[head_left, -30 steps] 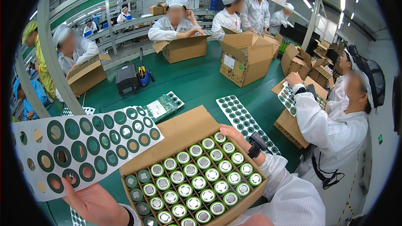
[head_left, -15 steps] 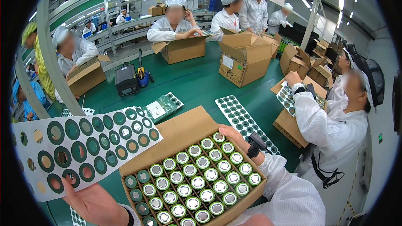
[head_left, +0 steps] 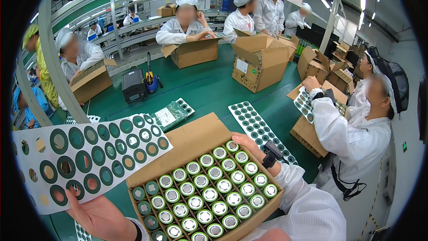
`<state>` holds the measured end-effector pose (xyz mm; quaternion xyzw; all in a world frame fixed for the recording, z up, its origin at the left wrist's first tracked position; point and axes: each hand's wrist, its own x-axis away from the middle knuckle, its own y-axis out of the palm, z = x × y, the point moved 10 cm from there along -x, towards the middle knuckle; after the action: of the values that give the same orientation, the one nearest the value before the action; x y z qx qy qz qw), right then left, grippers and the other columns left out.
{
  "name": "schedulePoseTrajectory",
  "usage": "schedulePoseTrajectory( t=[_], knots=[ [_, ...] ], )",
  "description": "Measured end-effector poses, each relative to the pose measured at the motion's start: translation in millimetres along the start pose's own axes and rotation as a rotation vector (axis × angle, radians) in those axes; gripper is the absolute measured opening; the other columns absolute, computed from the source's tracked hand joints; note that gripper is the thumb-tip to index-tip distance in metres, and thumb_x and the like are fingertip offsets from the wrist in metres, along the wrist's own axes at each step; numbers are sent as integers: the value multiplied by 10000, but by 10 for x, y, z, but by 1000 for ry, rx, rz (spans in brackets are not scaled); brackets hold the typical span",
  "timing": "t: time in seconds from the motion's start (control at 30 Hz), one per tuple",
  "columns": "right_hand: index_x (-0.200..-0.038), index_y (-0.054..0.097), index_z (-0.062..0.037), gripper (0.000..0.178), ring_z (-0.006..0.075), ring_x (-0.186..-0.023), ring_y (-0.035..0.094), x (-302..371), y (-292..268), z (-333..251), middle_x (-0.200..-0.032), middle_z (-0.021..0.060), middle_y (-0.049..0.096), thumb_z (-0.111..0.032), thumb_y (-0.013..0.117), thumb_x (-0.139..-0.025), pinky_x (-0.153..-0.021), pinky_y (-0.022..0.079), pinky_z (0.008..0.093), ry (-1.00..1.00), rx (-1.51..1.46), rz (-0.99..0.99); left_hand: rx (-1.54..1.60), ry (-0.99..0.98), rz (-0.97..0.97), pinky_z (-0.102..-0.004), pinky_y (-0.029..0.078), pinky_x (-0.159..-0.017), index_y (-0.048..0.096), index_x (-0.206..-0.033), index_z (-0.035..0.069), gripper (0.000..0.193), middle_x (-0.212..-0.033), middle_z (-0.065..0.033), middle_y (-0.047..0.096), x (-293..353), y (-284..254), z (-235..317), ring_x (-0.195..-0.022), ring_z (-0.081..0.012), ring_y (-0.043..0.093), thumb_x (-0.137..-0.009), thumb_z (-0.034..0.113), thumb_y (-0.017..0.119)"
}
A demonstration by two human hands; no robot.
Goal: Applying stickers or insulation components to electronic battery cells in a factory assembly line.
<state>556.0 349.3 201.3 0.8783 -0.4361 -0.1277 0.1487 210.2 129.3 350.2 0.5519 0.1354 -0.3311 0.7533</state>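
My left hand (head_left: 103, 219) holds a white sheet of dark green ring stickers (head_left: 96, 156) up at the left, thumb on its front; the other fingers are mostly behind it. Some places on the sheet are bare holes. In front of me an open cardboard box (head_left: 263, 212) tilts toward me, full of upright cylindrical battery cells (head_left: 210, 194) in a divider grid. Most cells show bare metal tops with light green rims; those in the leftmost column and one beside it have dark green rings. My right hand (head_left: 248, 147) grips the box's far right corner, fingertips partly hidden.
Another sticker sheet (head_left: 261, 129) lies on the green table (head_left: 196, 89) beyond the box. A green plastic packet (head_left: 171, 116), a black soldering station (head_left: 133, 85) and a blue iron holder (head_left: 153, 82) stand farther back. A co-worker (head_left: 356, 120) works close at right; more cartons (head_left: 261, 62) stand beyond.
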Motion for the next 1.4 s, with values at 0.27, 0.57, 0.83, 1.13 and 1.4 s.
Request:
schedulePoseTrajectory(
  t=[0.27,0.57,0.83,1.13,1.4],
  knots=[
    [-1215,479,59,468,182,-1008,575,-30,3,2,-1162,144,577,-290,449,-906,-894,443,299,8,-12,1,-3,15,59,-413,374,-955,420,-1271,22,339,-1254,-108,474,-1,84,21,-1142,-201,454,-941,97,436],
    [-1199,490,59,461,184,-1003,575,-3,-5,1,-1151,142,580,-296,452,-907,-891,444,302,-3,2,9,-13,14,21,-408,383,-937,434,-1254,24,318,-1206,-106,497,1,41,48,-1119,-202,466,-944,97,434],
    [-1217,476,62,468,181,-1016,569,2,30,-51,-1164,142,575,-290,446,-910,-901,435,295,-20,32,3,-21,23,48,-411,385,-937,441,-1244,22,308,-1211,-108,494,7,67,51,-1121,-206,464,-945,96,429],
    [-1218,477,59,469,182,-1020,570,-14,5,-11,-1165,140,575,-293,439,-910,-900,439,301,-13,24,-10,8,13,18,-414,380,-942,443,-1243,23,309,-1233,-106,488,-10,32,50,-1131,-205,459,-942,96,432],
    [-1216,478,58,472,185,-1021,572,-2,26,-31,-1163,142,576,-300,445,-911,-902,440,306,-14,15,-9,17,0,28,-413,372,-953,431,-1255,19,323,-1235,-108,489,-14,3,42,-1137,-205,455,-941,98,434]
  ],
)
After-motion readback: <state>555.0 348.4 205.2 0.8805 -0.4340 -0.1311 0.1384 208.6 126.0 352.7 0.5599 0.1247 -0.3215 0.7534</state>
